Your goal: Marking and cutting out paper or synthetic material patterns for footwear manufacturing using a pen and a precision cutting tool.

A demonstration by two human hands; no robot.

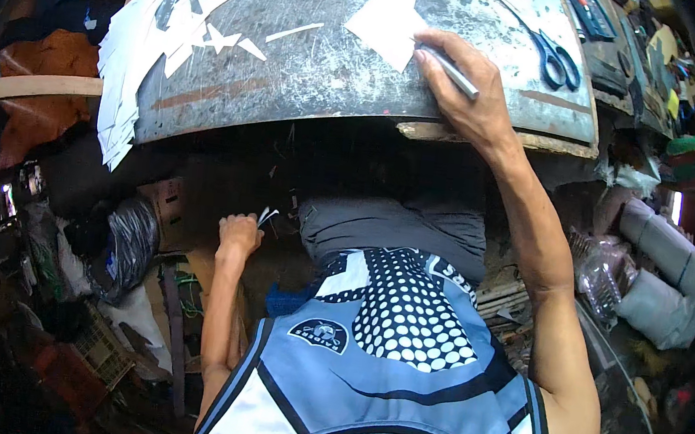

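My right hand (463, 81) rests on the scratched grey metal worktop (321, 62), gripping a thin silver pen-like tool (450, 71) and touching the edge of a white paper piece (385, 22). Down below the table edge, my left hand (240, 231) is closed on small white paper scraps (266, 215). A stack of white cut paper pieces (141, 43) lies along the worktop's left side.
Blue-handled scissors (555, 57) lie at the worktop's right. More tools crowd the far right edge (605, 24). Under the table are a black bag (129, 236), cardboard box (167, 198), plastic rolls (664, 267) and brown material (46, 67) at left.
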